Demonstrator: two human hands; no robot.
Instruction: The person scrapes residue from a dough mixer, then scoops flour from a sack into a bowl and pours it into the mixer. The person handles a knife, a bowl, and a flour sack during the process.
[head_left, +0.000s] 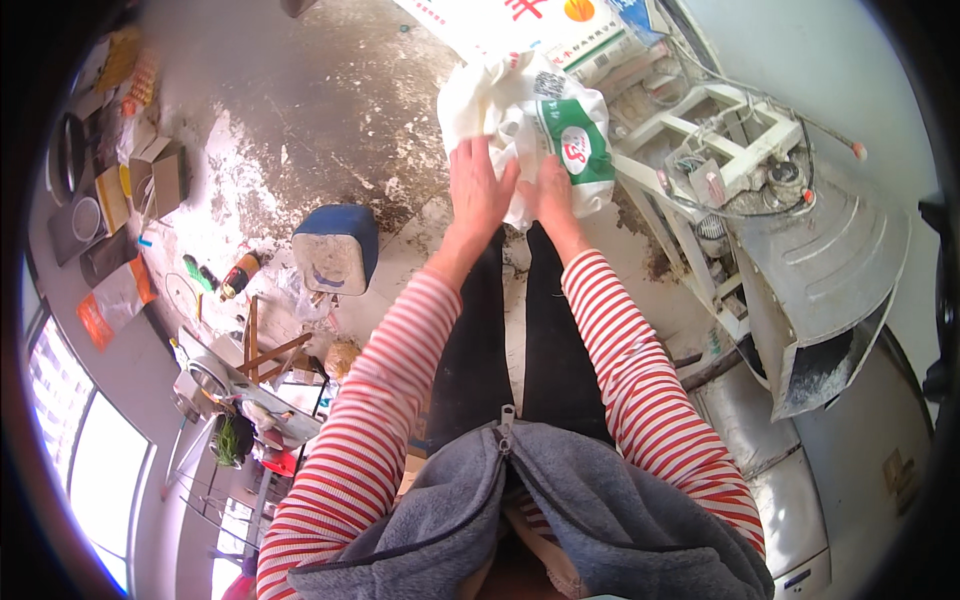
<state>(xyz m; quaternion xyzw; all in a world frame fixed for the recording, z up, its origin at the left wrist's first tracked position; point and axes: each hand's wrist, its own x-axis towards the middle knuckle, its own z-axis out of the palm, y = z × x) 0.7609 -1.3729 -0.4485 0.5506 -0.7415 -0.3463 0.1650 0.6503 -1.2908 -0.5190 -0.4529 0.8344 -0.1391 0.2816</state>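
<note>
A crumpled white plastic bag (525, 112) with a green printed panel stands bunched in front of me, just beyond my feet. My left hand (478, 184) is on its near left side, fingers stretched over the white plastic and thumb towards the middle. At the near right, below the green panel, my right hand (553, 193) grips the same bag with its fingertips partly hidden in the folds. The two thumbs are close together with a fold of plastic between them. What the bag contains is hidden.
Large printed sacks (570, 30) lie behind the bag. To the right stands a machine with a white metal frame (720, 150), loose cables and a metal chute (817, 262). A blue plastic jerrycan (334, 251), a bottle (240, 276) and cardboard boxes (157, 176) are on the left floor.
</note>
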